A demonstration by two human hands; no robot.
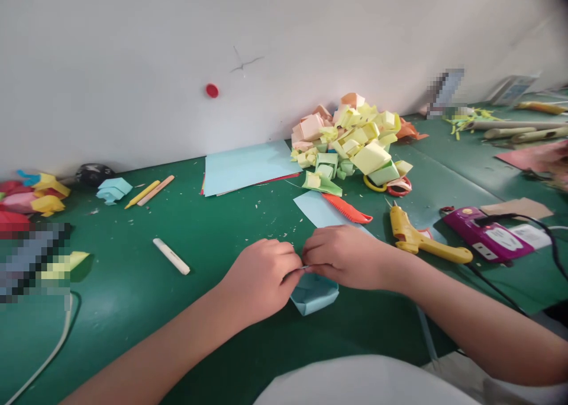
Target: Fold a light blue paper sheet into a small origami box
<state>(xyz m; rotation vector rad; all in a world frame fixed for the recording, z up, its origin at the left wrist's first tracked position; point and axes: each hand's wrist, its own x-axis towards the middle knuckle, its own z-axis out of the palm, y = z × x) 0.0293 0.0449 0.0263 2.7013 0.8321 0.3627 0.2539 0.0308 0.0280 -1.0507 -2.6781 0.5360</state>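
Observation:
Side by side above the green table, my left hand (266,278) and my right hand (339,254) nearly meet. Both are closed, their thumbs and fingers pinching a thin pale edge of paper. Directly below my fingers is a small open box of folded light blue paper (315,298). Whether the pinched edge belongs to this box I cannot tell, since my fingers cover its far side. Just beyond my right hand, an orange-red cutter (347,209) lies on a light blue sheet (313,209).
Folded paper pieces (355,139) are heaped against the wall, with scissors (399,186) beside them. A yellow glue gun (410,236) and purple power strip (488,233) lie right. Blue sheets (248,167), a whitish stick (171,256) and a phone (31,260) lie elsewhere.

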